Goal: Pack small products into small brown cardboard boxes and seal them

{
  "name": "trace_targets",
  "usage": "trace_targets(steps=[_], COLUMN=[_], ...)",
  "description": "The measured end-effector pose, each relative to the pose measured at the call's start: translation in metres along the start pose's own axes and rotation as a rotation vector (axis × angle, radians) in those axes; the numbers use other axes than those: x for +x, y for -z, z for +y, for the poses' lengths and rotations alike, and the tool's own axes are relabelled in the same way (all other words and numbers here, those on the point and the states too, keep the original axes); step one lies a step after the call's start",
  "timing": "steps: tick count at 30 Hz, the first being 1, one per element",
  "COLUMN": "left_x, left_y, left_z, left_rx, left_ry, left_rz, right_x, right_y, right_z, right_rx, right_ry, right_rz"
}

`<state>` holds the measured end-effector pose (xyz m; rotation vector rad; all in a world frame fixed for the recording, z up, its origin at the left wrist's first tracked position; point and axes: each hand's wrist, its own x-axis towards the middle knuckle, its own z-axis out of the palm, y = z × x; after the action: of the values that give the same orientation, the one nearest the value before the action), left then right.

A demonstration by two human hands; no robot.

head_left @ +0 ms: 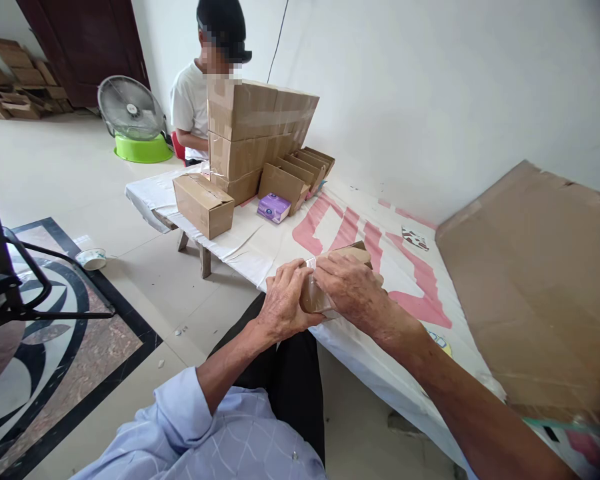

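Observation:
A small cardboard box [316, 298] is held between my two hands at the near edge of the covered table. My left hand [287, 293] grips its left end, the fingers curled over the top and the thumb below. Over the right side lies my right hand [350, 283], its fingers bent and pressed on the upper part near the left hand's fingertips. A strip of clear tape seems to shine on the box between the hands. Brown flaps show behind the right hand, and much of the box is hidden by my fingers.
Stacked taped cartons [255, 110] stand on the table [260, 250], with a closed carton [205, 203], a row of open boxes [293, 180] and a purple tissue pack [274, 208] nearby. A large cardboard sheet [535, 287] leans at right. Another person [190, 100] sits behind the cartons.

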<state>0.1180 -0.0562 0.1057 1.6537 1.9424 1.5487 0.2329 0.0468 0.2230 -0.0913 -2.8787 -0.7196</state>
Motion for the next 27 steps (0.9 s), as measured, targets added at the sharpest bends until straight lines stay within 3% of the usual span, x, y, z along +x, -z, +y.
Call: trace_targets(steps=[4, 9, 12, 21, 27], left_x=[0.001, 0.001, 0.002, 0.004, 0.010], left_y=[0.002, 0.006, 0.008, 0.010, 0.025], left_z=[0.002, -0.011, -0.023, -0.027, -0.048], left_rx=[-0.001, -0.024, -0.038, -0.051, -0.161], left_ry=[0.017, 0.024, 0.019, -0.017, 0.031], left_rz=[-0.008, -0.004, 0.020, 0.022, -0.034], right_x=[-0.001, -0.015, -0.025, -0.045, -0.076], right_y=[-0.004, 0.021, 0.032, 0.034, 0.026], right_z=[0.012, 0.019, 0.020, 0.016, 0.011], right_rx=[0.344, 0.994, 1.233, 1.474, 1.572], right_ry=[-0.178, -0.558, -0.703, -0.756, -0.824], right_rz=[0.145, 0.271, 0.315, 0.403, 0.478])
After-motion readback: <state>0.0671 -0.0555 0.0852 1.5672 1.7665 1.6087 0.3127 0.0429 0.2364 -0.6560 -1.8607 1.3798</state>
